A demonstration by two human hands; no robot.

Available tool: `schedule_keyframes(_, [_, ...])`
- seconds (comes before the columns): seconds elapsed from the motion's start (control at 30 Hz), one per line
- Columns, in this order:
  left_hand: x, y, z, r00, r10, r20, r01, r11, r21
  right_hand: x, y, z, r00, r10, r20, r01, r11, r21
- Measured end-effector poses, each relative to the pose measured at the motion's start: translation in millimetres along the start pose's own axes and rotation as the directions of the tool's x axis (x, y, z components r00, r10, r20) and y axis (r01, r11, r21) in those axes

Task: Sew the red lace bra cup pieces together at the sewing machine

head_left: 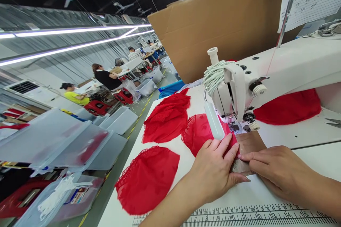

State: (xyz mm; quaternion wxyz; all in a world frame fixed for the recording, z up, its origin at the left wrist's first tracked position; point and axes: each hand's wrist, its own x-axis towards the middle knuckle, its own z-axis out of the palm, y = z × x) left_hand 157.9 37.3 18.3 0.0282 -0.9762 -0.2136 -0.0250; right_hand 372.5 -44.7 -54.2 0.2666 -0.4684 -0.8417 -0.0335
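A white sewing table (266, 191) fills the right of the view, with a printed ruler (253, 216) along its near edge. On it stands a white sewing machine (279, 67), its head toward the left and its arm running back to the right; cord (214, 74) is wound around the head. A cardboard sheet (213, 25) stands behind it.

Red lace pieces lie on the table: one stack (166, 118) toward the far left edge, one piece (147, 179) at the near left edge, more lace (289, 106) under the arm. The piece being sewn (198, 134) lies just left of the needle area (236, 126), its right edge running under the foot; its long axis seems to run from the near side toward the far side of the table, along the feed line, though the hands hide part of it.

The left hand (213, 170) lies flat, fingers spread narrow and pressed on this lace, pinching nothing. The right hand (274, 170) lies flat too, fingertips on a tan strip (247, 145) before the foot, touching the left fingers.

To sew this well, I judge both hands should stay flat and light, keeping lace and strip edge aligned, fingertips clear of the needle.

Beyond the left edge are plastic bins (66, 142) and other people at far tables (106, 78).
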Motion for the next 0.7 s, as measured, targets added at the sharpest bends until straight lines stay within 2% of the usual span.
schedule_keyframes(0.17, [-1,3,-0.6,0.998,0.011,-0.054,-0.012,1.000,-0.022,9,0,-7,0.999,-0.009,-0.048,0.010,1.000,0.012])
schedule_keyframes(0.5, [0,2,3.4,0.996,0.017,-0.083,-0.014,1.000,0.027,24,6,-14,1.000,0.008,-0.011,-0.008,0.999,-0.031])
schedule_keyframes(0.7, [2,1,5.8,0.995,-0.002,-0.101,0.005,0.999,0.036,31,5,-16,0.998,0.031,-0.047,-0.032,0.999,-0.026])
